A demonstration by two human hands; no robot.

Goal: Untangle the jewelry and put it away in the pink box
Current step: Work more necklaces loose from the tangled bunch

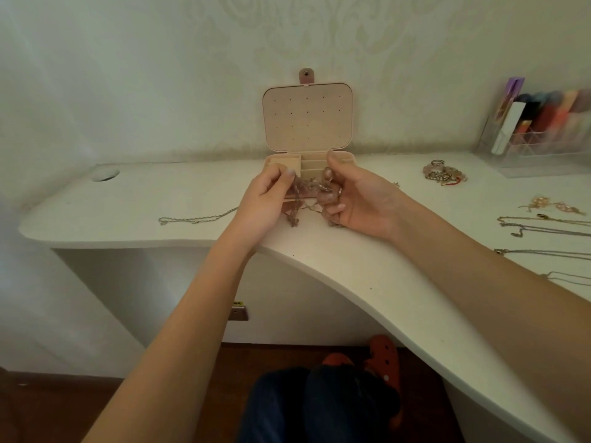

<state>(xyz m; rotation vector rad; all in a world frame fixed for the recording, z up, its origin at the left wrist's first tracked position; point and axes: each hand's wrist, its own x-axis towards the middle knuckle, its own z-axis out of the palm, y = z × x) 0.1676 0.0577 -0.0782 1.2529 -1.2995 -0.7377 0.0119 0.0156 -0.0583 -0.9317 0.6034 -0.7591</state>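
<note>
Both hands hold one beaded tangle (315,199) just above the desk (128,199), in front of the open pink box (308,123). L hand (265,203) pinches a strand; R hand (358,199) curls round the clump. Untangling step, prob. Next: pull strands apart slowly.

Dim soft light, blurred warped edges

The blurred pinkish beaded jewelry tangle (315,199) hides the front of the open pink box (308,123). Thin silver chains (543,225) run off the right edge.
</note>
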